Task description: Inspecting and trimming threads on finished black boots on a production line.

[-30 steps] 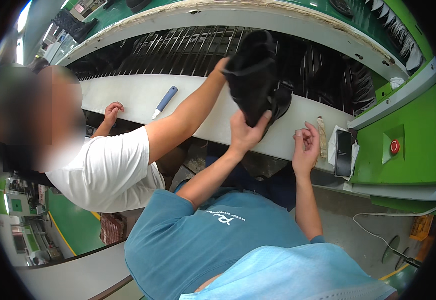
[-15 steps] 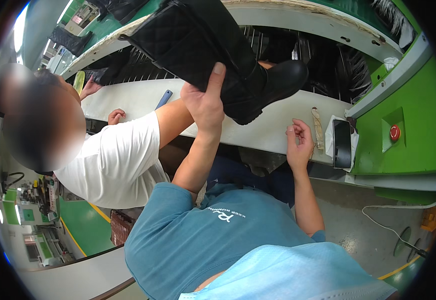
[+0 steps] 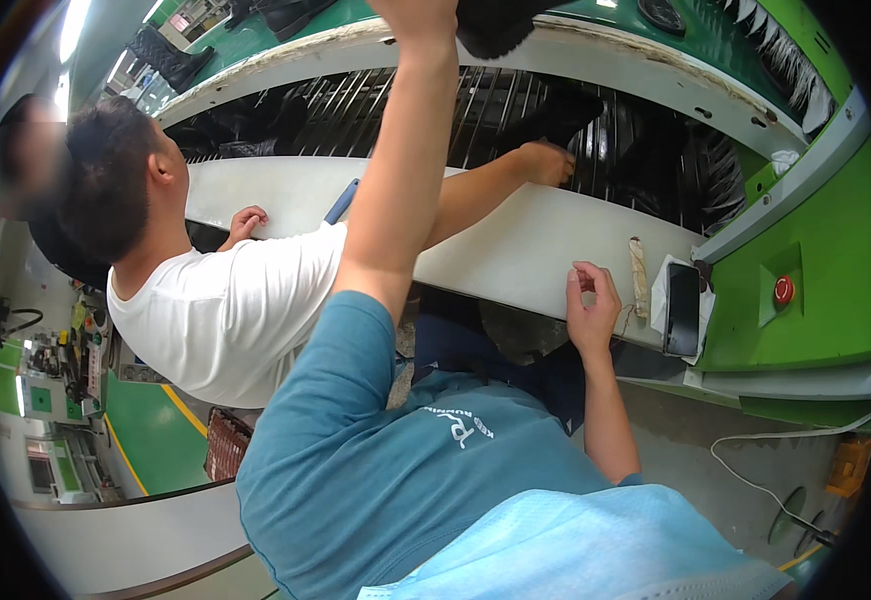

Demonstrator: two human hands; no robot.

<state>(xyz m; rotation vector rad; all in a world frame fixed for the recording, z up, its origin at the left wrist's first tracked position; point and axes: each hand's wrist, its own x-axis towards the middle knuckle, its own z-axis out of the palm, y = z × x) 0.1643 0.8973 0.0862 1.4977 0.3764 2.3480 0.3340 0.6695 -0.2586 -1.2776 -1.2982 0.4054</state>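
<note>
— What is the left hand doing at the top of the frame?

— It is reaching high, fingers closing on a black boot at the upper rim (mostly cut off, so the grip itself is hard to judge).

— And the right hand?

— It is resting loosely curled on the white ledge, holding nothing I can make out. Just to its right a pale rolled strip and a dark phone on white paper are lying.

— Anyone else?

— A co-worker in a white shirt is stretching one hand into the barred rack, between the two hands.
</note>
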